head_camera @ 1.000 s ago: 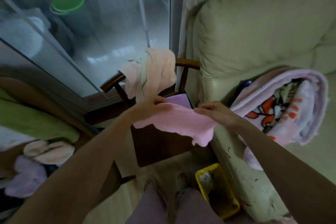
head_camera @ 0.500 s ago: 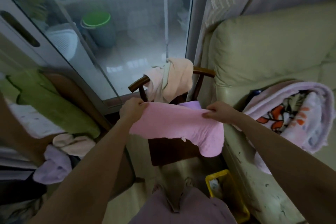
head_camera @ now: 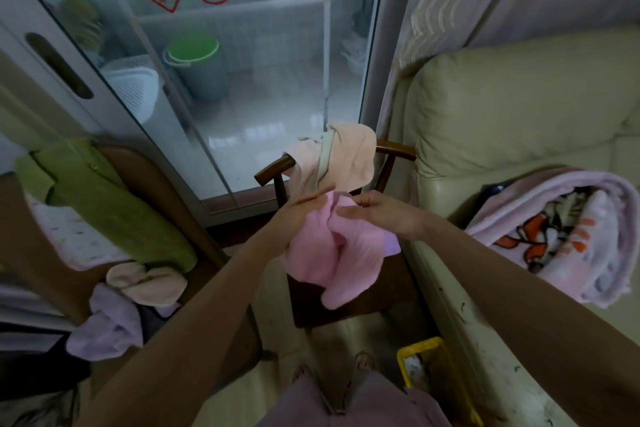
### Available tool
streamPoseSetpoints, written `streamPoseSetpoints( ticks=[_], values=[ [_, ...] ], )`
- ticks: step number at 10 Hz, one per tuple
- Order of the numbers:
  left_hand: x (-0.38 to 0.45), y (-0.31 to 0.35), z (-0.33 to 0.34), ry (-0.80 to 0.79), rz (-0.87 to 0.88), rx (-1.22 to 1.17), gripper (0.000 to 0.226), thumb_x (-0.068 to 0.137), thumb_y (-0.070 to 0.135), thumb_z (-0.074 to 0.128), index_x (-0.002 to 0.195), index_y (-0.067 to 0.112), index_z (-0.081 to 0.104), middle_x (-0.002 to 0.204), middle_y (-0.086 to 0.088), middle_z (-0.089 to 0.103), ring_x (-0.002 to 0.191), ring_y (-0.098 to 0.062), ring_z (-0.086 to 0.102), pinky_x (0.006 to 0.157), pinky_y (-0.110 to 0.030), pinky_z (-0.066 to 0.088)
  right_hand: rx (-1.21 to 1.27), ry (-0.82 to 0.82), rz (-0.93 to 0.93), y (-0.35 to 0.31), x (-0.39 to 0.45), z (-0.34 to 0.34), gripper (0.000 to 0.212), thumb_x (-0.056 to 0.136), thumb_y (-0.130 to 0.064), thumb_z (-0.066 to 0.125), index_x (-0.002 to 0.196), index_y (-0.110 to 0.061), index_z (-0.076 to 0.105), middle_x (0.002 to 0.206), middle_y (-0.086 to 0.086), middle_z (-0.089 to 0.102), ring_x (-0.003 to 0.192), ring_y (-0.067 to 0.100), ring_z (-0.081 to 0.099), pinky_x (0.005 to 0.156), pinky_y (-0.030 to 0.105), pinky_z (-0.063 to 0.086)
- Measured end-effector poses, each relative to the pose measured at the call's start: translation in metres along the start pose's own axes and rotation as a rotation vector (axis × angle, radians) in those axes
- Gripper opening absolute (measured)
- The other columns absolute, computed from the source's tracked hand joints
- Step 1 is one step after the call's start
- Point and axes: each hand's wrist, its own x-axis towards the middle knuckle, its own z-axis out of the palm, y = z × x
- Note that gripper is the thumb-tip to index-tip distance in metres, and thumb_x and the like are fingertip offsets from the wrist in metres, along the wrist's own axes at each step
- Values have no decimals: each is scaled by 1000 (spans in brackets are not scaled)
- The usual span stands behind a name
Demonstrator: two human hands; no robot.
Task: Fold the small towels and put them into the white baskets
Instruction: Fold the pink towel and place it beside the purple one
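Observation:
I hold a small pink towel (head_camera: 341,251) in the air over a dark wooden chair (head_camera: 349,298). The towel is doubled over and hangs down between my hands. My left hand (head_camera: 298,215) grips its top left with fingers stretched flat. My right hand (head_camera: 377,213) pinches the top right, almost touching the left hand. Peach towels (head_camera: 341,158) are draped over the chair's backrest. A lilac towel (head_camera: 391,248) lies on the chair seat, mostly hidden by the pink one. Peach (head_camera: 149,284) and lilac (head_camera: 107,326) towels lie bunched at the lower left. No white basket shows indoors.
A cream sofa (head_camera: 512,114) with a rolled patterned blanket (head_camera: 561,239) stands right. A yellow bin (head_camera: 429,371) sits on the floor by my feet. Another chair with a green cloth (head_camera: 104,204) stands left. Behind the glass door (head_camera: 263,97) are a green-rimmed bucket (head_camera: 197,69) and a white hamper (head_camera: 135,90).
My hands came together, bringing the two top corners of the pink towel close, so the spread towel now hangs folded. The view tilted upward.

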Motion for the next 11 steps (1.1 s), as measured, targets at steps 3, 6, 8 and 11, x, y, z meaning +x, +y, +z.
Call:
streamPoseSetpoints(
  ticks=[3,6,8,11],
  values=[
    [-1,-1,-6,-38,151,364,36,98,32,47,81,3,58,78,-4,56,73,-9,54,77,-25,43,-179,23,-41,-5,4,-6,35,91,-39,61,97,-6,71,92,19,67,83,21,61,82,35,48],
    [-5,-12,-32,270,159,592,29,101,23,41,76,13,52,72,-3,47,66,-12,44,63,-22,34,-430,211,25,29,-4,-33,18,88,-25,67,70,-25,68,64,-10,63,60,-4,56,63,19,40],
    [-12,-11,-36,328,63,418,25,98,28,51,104,9,66,95,-5,63,86,-16,56,73,-28,45,-194,440,125,33,-8,-29,9,89,-28,65,86,-20,68,93,4,68,93,21,64,85,34,51],
    [-8,14,20,202,-141,-272,29,93,15,59,118,0,58,110,-17,64,92,-25,63,77,-34,55,394,565,53,-12,12,36,3,85,-6,69,87,-7,68,101,17,68,103,32,64,92,45,53]
  ],
)
